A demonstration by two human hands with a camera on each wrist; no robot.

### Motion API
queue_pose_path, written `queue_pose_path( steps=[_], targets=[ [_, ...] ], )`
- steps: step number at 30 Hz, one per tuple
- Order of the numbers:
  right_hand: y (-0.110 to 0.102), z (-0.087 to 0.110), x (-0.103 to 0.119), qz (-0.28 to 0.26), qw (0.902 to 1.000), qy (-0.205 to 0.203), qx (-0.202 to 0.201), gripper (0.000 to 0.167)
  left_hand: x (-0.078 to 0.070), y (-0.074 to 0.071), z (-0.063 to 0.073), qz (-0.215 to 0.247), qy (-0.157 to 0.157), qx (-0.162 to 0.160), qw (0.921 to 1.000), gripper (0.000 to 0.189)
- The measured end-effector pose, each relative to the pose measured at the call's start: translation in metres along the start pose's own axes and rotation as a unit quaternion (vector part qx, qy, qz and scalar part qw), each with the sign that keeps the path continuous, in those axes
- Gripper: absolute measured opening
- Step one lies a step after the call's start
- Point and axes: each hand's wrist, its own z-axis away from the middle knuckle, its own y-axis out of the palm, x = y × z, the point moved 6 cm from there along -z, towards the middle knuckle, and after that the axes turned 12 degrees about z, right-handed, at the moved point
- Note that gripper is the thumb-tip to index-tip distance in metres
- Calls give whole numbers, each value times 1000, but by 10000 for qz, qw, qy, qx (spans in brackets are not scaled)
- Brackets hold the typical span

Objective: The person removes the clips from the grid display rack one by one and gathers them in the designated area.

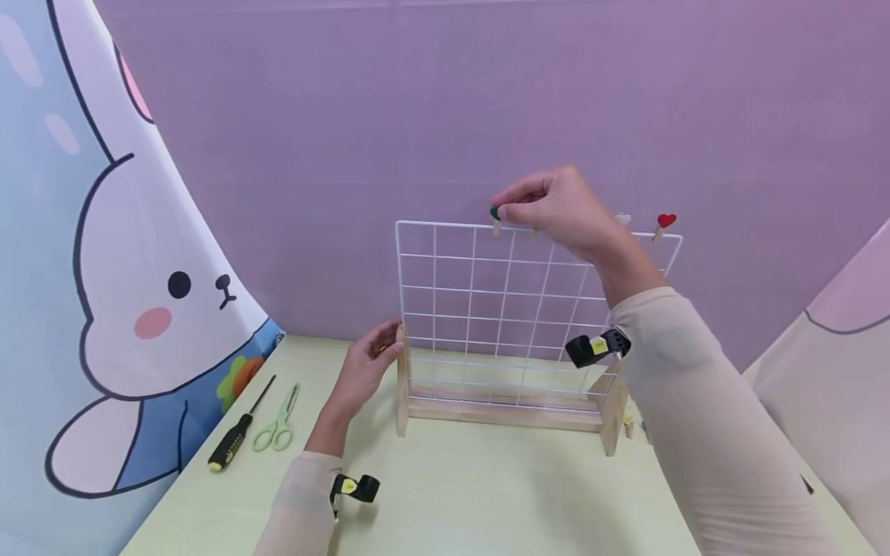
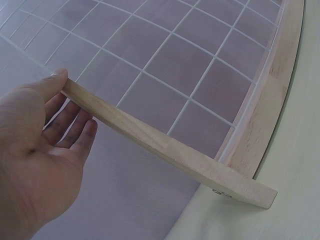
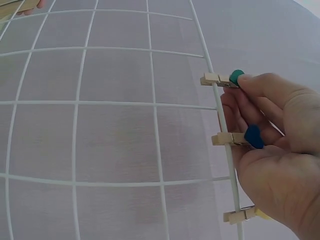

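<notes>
A white wire grid [image 1: 445,225] stands upright in a wooden stand [image 1: 501,417]. At the top wire my right hand [image 1: 565,207] pinches a small wooden clothespin with a green heart [image 3: 215,79] between thumb and fingers; the clothespin straddles the wire. Beside it on the same wire are a blue-heart clothespin [image 3: 227,139] and a yellow one [image 3: 240,216], seen in the right wrist view. A white-heart clothespin [image 1: 623,219] and a red-heart clothespin [image 1: 666,222] sit farther right. My left hand [image 2: 47,155] holds the upper end of the stand's left wooden post [image 2: 150,137], thumb on one side, fingertips behind.
Left on the pale table [image 1: 445,494] lie a black-handled screwdriver [image 1: 232,442] and light green scissors [image 1: 280,428]. Small clothespins [image 1: 629,426] lie beside the stand's right foot, partly hidden by the right arm. A purple cloth [image 1: 313,154] hangs behind.
</notes>
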Motion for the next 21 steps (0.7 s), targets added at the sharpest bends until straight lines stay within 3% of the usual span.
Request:
queue_pose_path(
  steps=[9,21],
  targets=[
    [-2,2,-2,120,9993,194,-297,17,0,2,-1,-10,47,11,10000,48],
    [-7,4,-1,-210,9967,226,-751,18,-1,4,-2,-4,48,14,10000,47]
  ],
)
